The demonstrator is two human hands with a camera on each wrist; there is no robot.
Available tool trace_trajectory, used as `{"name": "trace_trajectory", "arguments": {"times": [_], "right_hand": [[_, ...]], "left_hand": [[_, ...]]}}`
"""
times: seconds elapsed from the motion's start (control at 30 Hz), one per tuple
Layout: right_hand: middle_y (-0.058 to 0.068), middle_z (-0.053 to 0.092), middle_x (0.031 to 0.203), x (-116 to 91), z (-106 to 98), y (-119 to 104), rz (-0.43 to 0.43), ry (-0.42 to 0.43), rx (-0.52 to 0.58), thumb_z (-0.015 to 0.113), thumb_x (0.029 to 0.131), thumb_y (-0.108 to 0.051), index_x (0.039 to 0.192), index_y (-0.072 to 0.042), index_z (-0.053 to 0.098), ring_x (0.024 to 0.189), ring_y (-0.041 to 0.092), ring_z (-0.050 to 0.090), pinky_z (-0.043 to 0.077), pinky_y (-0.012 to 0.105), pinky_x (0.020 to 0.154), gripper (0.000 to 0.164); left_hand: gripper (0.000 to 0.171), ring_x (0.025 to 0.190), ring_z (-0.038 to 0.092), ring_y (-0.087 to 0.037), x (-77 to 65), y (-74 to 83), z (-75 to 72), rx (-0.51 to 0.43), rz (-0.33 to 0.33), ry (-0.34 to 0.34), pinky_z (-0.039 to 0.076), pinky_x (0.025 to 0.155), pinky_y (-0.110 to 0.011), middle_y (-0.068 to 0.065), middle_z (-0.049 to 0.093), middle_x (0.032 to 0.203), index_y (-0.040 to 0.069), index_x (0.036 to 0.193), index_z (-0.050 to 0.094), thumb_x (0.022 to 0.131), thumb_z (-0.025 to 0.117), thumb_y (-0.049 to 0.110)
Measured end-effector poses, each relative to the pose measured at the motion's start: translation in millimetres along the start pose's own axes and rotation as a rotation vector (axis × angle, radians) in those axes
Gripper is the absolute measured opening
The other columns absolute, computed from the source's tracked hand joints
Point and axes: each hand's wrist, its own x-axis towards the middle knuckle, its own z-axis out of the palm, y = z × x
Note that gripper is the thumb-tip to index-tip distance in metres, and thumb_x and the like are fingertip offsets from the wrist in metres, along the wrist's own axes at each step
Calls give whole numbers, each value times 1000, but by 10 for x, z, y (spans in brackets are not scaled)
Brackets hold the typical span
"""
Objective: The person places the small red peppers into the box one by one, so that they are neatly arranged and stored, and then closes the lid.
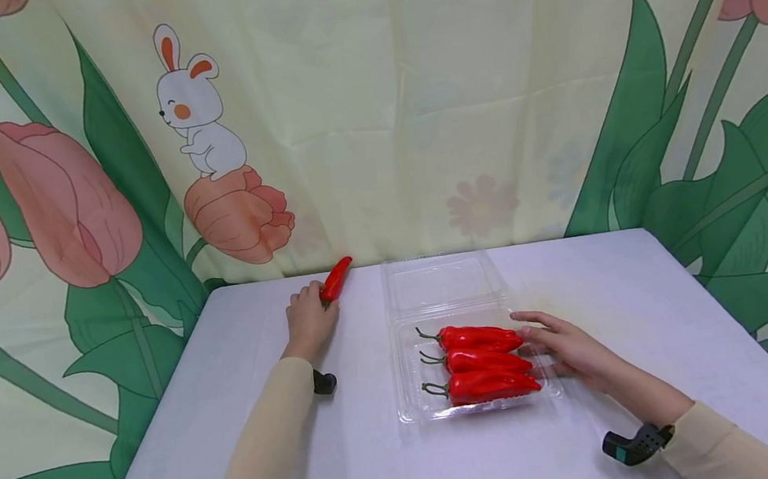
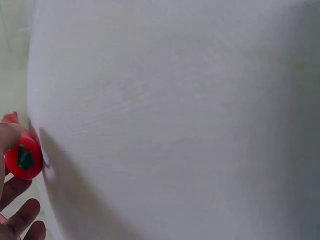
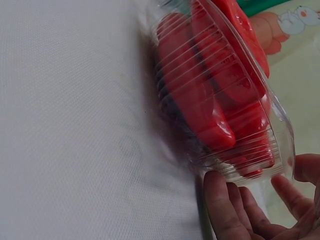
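On the far left part of the table, my left hand (image 1: pixel 309 321) pinches a red chili pepper (image 1: pixel 337 278) near its stem end. In the left wrist view the thumb lies over the pepper (image 2: pixel 31 162), and its short green stem faces the camera. A clear plastic clamshell box (image 1: pixel 411 402) stands open at the middle of the table, its lid (image 1: pixel 440 284) folded back. Three long-stemmed red peppers (image 1: pixel 486 360) lie side by side on top inside it. My right hand (image 1: pixel 574 348) touches the box's right end with loosely extended fingers, seen close up against the ribbed wall (image 3: pixel 240 172).
The table (image 1: pixel 374 462) has a white cloth over it. Behind its far edge hangs a curtain (image 1: pixel 356 116) printed with tulips and a rabbit. Black bands sit at both wrists, the right one (image 1: pixel 638 444) over the table's front right.
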Motion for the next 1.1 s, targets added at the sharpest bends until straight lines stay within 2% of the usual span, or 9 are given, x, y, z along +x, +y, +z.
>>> {"name": "trace_trajectory", "arguments": {"times": [0.17,0.27,0.43,0.67,0.93,1.1], "right_hand": [[28,48,152,-2,6,7,2,7,-5,58,105,-35,162,-13,31,119,25,65,62,42,88,66],[27,48,152,-2,11,14,4,10,-8,59,104,-37,162,-13,30,119,25,66,62,42,89,68],[28,47,152,-5,0,13,6,12,-13,57,106,-35,161,-13,31,119,25,65,62,42,88,65],[27,47,153,7,2,6,9,6,-6,56,106,-37,161,-13,31,120,26,65,62,42,88,65],[26,48,153,7,14,18,7,18,-5,59,104,-39,162,-14,31,119,25,66,62,42,89,69],[26,49,152,2,18,15,6,24,-8,59,104,-39,162,-14,31,119,25,66,62,42,89,69]], "left_hand": [[43,98,55,-31,29,29,-6,2,-39,-8,44,86,-45,-14,64,102,6,119,56,94,76,34],[41,93,58,-30,34,42,-4,8,-64,-20,47,83,-42,-14,66,98,6,114,56,92,77,33],[42,99,59,-32,16,56,-29,-65,-96,-40,55,83,-43,-16,68,107,6,122,56,90,75,27],[36,103,56,-33,12,38,-96,-41,-78,-48,53,85,-44,-17,67,110,5,126,62,96,67,25],[42,112,51,-33,4,53,-81,-47,-86,-76,55,89,-45,-18,58,118,1,124,61,92,75,26],[43,111,53,-33,-20,98,-75,-66,-98,-82,57,91,-46,-18,59,117,1,124,62,91,76,23]]}}
